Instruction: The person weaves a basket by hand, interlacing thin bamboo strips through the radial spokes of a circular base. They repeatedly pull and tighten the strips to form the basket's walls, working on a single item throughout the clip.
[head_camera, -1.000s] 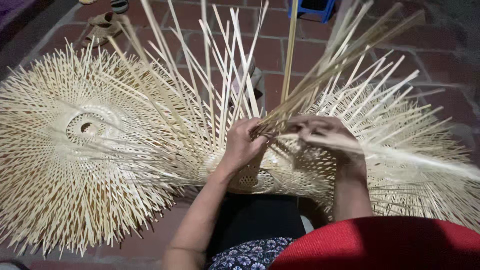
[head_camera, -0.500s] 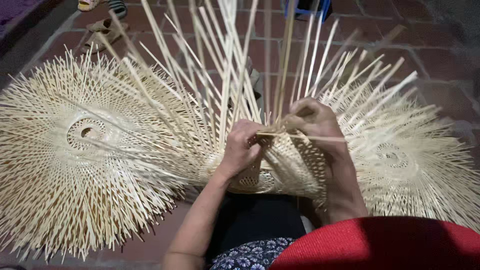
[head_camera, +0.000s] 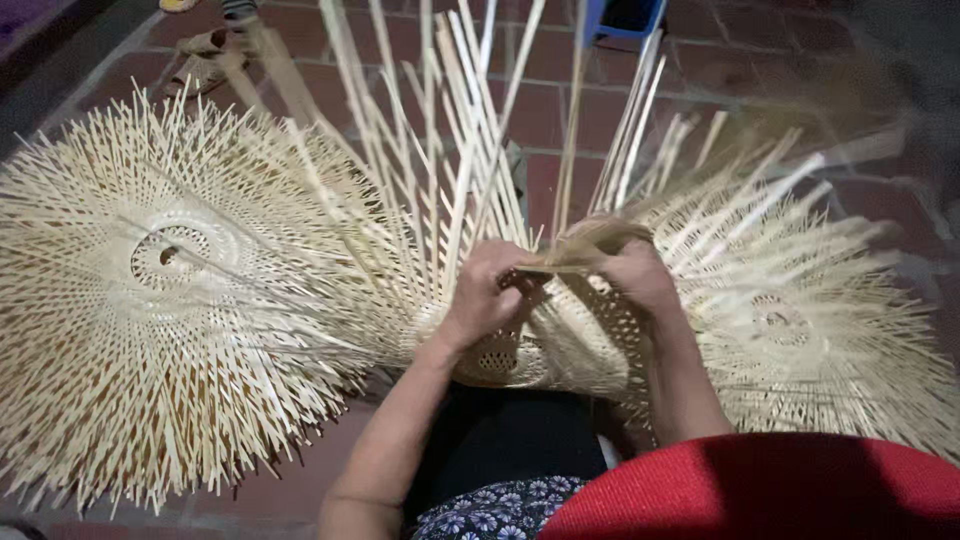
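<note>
The brick floor (head_camera: 800, 70) carries 2 big woven bamboo discs, their loose strip ends fanning outward: the left disc (head_camera: 170, 300) is the broadest thing in view, and the right disc (head_camera: 790, 320) lies partly behind the person's right forearm. Between them, on the lap, sits a smaller half-woven piece (head_camera: 540, 350), domed, with an open lattice. From it a sheaf of upright strips (head_camera: 450, 150) rises toward the camera.

The work in hand looks like weaving the wall of this lap piece. The left hand (head_camera: 490, 300) is curled closed around the base of the upright strips, just above the woven part. The right hand (head_camera: 640, 275) is pinched on a thin strip (head_camera: 560, 268) that lies crosswise between the 2 hands. Judging by this, the next move calls for threading that crosswise strip over and under the uprights while the left hand keeps them spread and steady.

As for containers, the lap piece holds nothing that shows. A blue box (head_camera: 625, 15) stands at the top edge, possibly a crate; its inside is too dark to tell. A pair of sandals (head_camera: 200, 50) lies at the upper left.
</note>
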